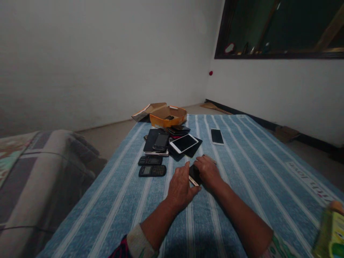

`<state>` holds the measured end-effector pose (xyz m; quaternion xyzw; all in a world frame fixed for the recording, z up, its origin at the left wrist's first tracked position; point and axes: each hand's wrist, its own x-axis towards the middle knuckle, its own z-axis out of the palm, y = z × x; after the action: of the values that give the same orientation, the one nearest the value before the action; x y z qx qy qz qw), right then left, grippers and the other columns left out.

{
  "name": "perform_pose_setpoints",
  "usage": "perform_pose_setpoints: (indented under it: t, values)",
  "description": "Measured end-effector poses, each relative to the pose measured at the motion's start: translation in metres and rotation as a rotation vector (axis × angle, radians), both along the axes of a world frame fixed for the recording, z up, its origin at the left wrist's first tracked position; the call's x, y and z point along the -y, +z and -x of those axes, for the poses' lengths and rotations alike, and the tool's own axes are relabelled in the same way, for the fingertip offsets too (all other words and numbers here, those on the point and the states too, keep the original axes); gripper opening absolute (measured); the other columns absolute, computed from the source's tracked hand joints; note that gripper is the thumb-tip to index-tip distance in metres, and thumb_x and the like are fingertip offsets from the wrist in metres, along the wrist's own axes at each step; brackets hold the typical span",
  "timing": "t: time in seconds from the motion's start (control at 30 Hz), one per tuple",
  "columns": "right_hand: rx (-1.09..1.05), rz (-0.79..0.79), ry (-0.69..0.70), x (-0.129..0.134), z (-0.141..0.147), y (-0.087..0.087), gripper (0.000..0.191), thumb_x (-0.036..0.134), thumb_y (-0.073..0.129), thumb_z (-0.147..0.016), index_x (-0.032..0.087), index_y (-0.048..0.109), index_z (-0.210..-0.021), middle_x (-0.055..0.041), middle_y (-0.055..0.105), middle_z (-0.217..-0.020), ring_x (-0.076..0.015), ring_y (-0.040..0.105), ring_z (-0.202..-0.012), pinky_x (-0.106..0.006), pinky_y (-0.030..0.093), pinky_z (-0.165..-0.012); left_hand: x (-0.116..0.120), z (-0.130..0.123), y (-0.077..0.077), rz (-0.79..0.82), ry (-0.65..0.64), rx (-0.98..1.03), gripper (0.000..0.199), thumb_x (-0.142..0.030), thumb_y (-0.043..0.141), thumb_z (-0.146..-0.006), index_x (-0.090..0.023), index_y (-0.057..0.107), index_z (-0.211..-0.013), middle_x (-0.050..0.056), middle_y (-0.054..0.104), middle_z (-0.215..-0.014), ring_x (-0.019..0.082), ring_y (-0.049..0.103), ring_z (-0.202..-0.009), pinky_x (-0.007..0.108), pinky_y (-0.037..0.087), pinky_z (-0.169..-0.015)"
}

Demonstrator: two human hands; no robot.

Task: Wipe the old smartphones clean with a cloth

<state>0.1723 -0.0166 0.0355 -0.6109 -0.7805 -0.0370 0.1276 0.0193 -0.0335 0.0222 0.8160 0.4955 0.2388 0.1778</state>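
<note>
Head view: the dark phone [194,175] lies between both hands [182,185].

Cannot see all of the dark device [194,173], covered in part by the left hand [180,186] and right hand [207,172]. Cannot trace the right thumb, tucked from view. Cannot count the phone pile [160,140] toward the surface's far left corner, overlapped layer on layer. Cannot identify the small dark item [169,117] in the orange box [168,122] by that corner. Cannot read all the lettering [309,179] along the right edge. Cannot view the whole yellow-green object [329,233] near the near right corner, cropped by the frame.
</note>
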Motion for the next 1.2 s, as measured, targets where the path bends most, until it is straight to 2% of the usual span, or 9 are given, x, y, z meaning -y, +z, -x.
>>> perform_pose_setpoints:
  t: [0.2, 0.4, 0.57, 0.63, 0.73, 0.87, 0.97, 1.1, 1.2]
  values:
    - [-0.009, 0.013, -0.177, 0.0, -0.019, 0.004, 0.027, 0.003, 0.045, -0.09, 0.011, 0.07, -0.095, -0.0128, 0.067, -0.098, -0.0253, 0.053, -0.095, -0.032, 0.037, -0.081, 0.001, -0.001, 0.003, 0.024, 0.015, -0.019, 0.091, -0.025, 0.08, -0.068, -0.01, 0.03, -0.143, 0.017, 0.056, -0.128, 0.033, 0.05, -0.119, 0.048, 0.046, -0.099]
    - [-0.016, 0.062, -0.075, 0.018, -0.003, 0.006, 0.027, 0.007, 0.047, -0.092, 0.016, 0.072, -0.098, -0.0082, 0.067, -0.102, -0.0226, 0.054, -0.101, -0.029, 0.037, -0.087, -0.001, -0.001, -0.003, -0.024, -0.004, 0.006, 0.091, -0.025, 0.079, -0.069, -0.016, 0.028, -0.144, 0.014, 0.056, -0.127, 0.034, 0.05, -0.118, 0.05, 0.047, -0.097]
    - [-0.028, 0.111, -0.13, 0.021, -0.009, 0.009, 0.025, 0.007, 0.048, -0.091, 0.014, 0.072, -0.095, -0.0104, 0.067, -0.099, -0.0246, 0.054, -0.099, -0.031, 0.04, -0.082, -0.001, 0.001, -0.005, -0.005, -0.015, 0.033, 0.093, -0.027, 0.079, -0.068, -0.017, 0.028, -0.145, 0.014, 0.055, -0.127, 0.034, 0.05, -0.119, 0.05, 0.047, -0.097]
    - [-0.047, 0.118, -0.075, 0.026, -0.007, 0.007, 0.022, 0.009, 0.051, -0.091, 0.016, 0.072, -0.092, -0.0094, 0.067, -0.096, -0.0243, 0.054, -0.096, -0.031, 0.041, -0.078, -0.002, 0.002, -0.005, 0.004, -0.017, 0.052, 0.093, -0.027, 0.077, -0.068, -0.017, 0.027, -0.146, 0.014, 0.056, -0.126, 0.034, 0.05, -0.118, 0.051, 0.047, -0.096]
    - [-0.117, 0.066, 0.126, 0.031, 0.006, 0.0, 0.017, 0.011, 0.056, -0.091, 0.017, 0.071, -0.091, -0.0076, 0.067, -0.097, -0.0224, 0.053, -0.095, -0.031, 0.041, -0.079, -0.006, 0.005, -0.007, 0.016, -0.023, 0.098, 0.091, -0.023, 0.072, -0.068, -0.017, 0.027, -0.146, 0.013, 0.058, -0.122, 0.032, 0.053, -0.115, 0.049, 0.048, -0.095]
    - [-0.182, -0.034, 0.3, 0.025, 0.025, -0.007, 0.014, 0.012, 0.057, -0.092, 0.015, 0.07, -0.095, -0.0087, 0.067, -0.105, -0.0206, 0.053, -0.093, -0.032, 0.042, -0.081, -0.013, 0.01, -0.011, 0.022, -0.059, 0.154, 0.091, -0.02, 0.066, -0.067, -0.015, 0.024, -0.147, 0.016, 0.054, -0.132, 0.033, 0.051, -0.123, 0.052, 0.044, -0.103]
    - [-0.169, -0.055, 0.328, 0.023, 0.026, -0.009, 0.013, 0.011, 0.058, -0.091, 0.015, 0.07, -0.095, -0.0088, 0.067, -0.101, -0.0209, 0.052, -0.092, -0.032, 0.043, -0.08, -0.015, 0.011, -0.013, 0.013, -0.078, 0.152, 0.09, -0.023, 0.064, -0.067, -0.01, 0.024, -0.146, 0.02, 0.049, -0.137, 0.036, 0.047, -0.127, 0.054, 0.04, -0.107]
    - [-0.115, -0.011, 0.304, 0.032, 0.02, -0.006, 0.014, 0.008, 0.059, -0.089, 0.015, 0.07, -0.084, -0.0073, 0.066, -0.09, -0.0216, 0.052, -0.09, -0.031, 0.043, -0.077, -0.014, 0.01, -0.014, -0.025, -0.075, 0.131, 0.086, -0.018, 0.059, -0.067, -0.012, 0.025, -0.146, 0.017, 0.051, -0.135, 0.034, 0.049, -0.123, 0.053, 0.043, -0.104]
    - [-0.113, 0.024, 0.26, 0.037, 0.021, -0.002, 0.015, 0.007, 0.059, -0.088, 0.015, 0.07, -0.083, -0.0068, 0.065, -0.09, -0.0214, 0.052, -0.09, -0.03, 0.043, -0.076, -0.014, 0.009, -0.015, -0.036, -0.08, 0.128, 0.088, -0.018, 0.061, -0.065, -0.012, 0.025, -0.146, 0.017, 0.051, -0.134, 0.034, 0.049, -0.122, 0.053, 0.044, -0.103]
